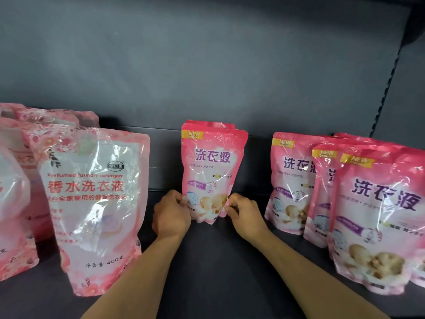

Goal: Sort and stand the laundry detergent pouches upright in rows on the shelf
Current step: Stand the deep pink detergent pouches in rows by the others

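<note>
Dark grey shelf (207, 261), dark back panel (207, 65) behind. Middle of the shelf: a pink pouch (212, 166) with purple characters and a yellow "NEW" tab stands upright, facing out. A second pouch of the same pink (208, 123) stands right behind it, only its top edge showing.

Both hands are on the front pouch, low down. The left hand (171, 214) has its fingers curled onto the pouch's lower left edge. The right hand (245, 214) pinches the lower right edge, fingers bent in. Hands are apart, one per side, pouch between them. Both forearms reach in from the bottom of the view.

Right side: a group of matching pink pouches, upright, staggered front to back. The nearest one (377, 222) is at the shelf front, another (319, 194) just behind and left of it, a third (288, 180) further back, more pink tops beyond (358, 137). They overlap; cannot tell if they touch.

Left side: a paler pouch (94, 203) with red text "Perfumed laundry detergent" and "400" stands at the front, leaning slightly. More of that pale kind are behind it (55, 116) and at the far left edge (11, 203), partly cut off.

The held pouch stands well apart from both side groups.
</note>
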A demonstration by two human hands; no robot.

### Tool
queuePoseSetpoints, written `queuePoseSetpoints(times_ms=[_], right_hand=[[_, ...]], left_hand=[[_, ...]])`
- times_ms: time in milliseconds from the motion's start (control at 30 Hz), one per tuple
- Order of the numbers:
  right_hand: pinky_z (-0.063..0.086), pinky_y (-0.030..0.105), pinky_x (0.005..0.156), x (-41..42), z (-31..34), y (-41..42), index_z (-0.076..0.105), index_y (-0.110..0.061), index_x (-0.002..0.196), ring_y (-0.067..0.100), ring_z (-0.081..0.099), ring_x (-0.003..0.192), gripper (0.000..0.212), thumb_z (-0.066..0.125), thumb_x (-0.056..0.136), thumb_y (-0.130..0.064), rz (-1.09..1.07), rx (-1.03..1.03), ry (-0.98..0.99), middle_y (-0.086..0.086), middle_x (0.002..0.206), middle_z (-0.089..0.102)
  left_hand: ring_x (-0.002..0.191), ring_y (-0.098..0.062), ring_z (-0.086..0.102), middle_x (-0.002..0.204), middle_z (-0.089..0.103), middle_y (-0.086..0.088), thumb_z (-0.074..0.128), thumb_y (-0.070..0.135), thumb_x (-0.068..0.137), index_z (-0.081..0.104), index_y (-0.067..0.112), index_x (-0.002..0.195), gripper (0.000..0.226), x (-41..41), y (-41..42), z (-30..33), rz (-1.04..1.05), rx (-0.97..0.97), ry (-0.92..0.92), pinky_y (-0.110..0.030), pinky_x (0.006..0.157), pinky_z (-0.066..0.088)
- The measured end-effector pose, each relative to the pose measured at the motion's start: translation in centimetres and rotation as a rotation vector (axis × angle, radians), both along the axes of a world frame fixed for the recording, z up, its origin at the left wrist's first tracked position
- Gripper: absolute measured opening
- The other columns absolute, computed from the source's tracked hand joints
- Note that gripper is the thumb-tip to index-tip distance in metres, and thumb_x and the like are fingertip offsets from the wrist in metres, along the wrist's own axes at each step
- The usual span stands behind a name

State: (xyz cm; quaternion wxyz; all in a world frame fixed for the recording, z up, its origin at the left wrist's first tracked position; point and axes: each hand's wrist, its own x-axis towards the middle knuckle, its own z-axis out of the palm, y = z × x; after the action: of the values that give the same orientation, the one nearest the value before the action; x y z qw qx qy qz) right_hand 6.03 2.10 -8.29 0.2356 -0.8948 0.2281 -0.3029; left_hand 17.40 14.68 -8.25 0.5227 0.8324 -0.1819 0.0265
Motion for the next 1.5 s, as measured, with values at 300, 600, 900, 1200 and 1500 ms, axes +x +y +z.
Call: queuePoseSetpoints(times_ms=[300, 600, 900, 1200, 1500], right_hand=[[0.042, 0.015, 0.080, -3.1, 2.4, 1.5, 0.037, -0.016, 0.136, 0.005, 0.056, 0.094, 0.052, 0.060, 0.090, -0.018, -0.054, 0.189, -0.087, -0.004, 0.111, 0.056], [0.039, 0.010, 0.088, -14.5, 6.8, 4.2, 0.051, -0.015, 0.121, 0.005, 0.053, 0.099, 0.040, 0.065, 0.085, -0.008, -0.247, -0.172, -0.484, -0.006, 0.111, 0.056], [0.038, 0.029, 0.101, -24.4, 9.2, 0.5, 0.040, -0.009, 0.127, 0.016, 0.047, 0.113, 0.055, 0.070, 0.080, -0.007, -0.533, -0.229, -0.781, -0.002, 0.121, 0.043], [0.033, 0.032, 0.054, -24.2, 9.8, -2.6, 0.054, 0.003, 0.069, 0.019, 0.035, 0.056, 0.041, 0.050, 0.096, -0.028, -0.207, 0.405, -0.693, 0.007, 0.060, 0.038], [0.051, 0.038, 0.089, -20.2, 9.9, -0.4, 0.070, -0.022, 0.103, 0.030, 0.065, 0.091, 0.019, 0.053, 0.095, -0.024, 0.043, 0.508, -0.709, 0.017, 0.104, 0.069]], left_hand=[[0.130, -0.028, 0.038, 0.140, 0.043, -0.009, 0.066, 0.028, 0.082, 0.027, 0.015, 0.144, 0.075, -2.3, 0.5, 1.0, -0.074, -0.061, -0.128, -0.046, 0.095, 0.045], [0.124, -0.037, 0.037, 0.138, 0.037, -0.016, 0.077, 0.016, 0.067, 0.038, 0.008, 0.132, 0.076, -7.5, 0.4, 2.8, -0.120, -0.139, -0.607, -0.050, 0.102, 0.036], [0.101, 0.015, 0.049, 0.112, 0.048, 0.023, 0.064, 0.013, 0.086, 0.035, 0.036, 0.113, 0.047, -19.8, -4.6, 5.0, -0.837, -0.254, -0.206, 0.002, 0.076, 0.037], [0.092, -0.002, 0.060, 0.110, 0.062, 0.002, 0.062, 0.008, 0.088, 0.048, 0.018, 0.123, 0.039, -23.8, -8.3, 4.3, -0.771, -0.448, 0.302, -0.008, 0.067, 0.047], [0.078, -0.016, 0.062, 0.087, 0.070, -0.002, 0.049, 0.012, 0.096, 0.065, 0.015, 0.087, 0.019, -20.6, -3.3, 6.6, -0.560, -0.806, 0.442, -0.029, 0.072, 0.052]])
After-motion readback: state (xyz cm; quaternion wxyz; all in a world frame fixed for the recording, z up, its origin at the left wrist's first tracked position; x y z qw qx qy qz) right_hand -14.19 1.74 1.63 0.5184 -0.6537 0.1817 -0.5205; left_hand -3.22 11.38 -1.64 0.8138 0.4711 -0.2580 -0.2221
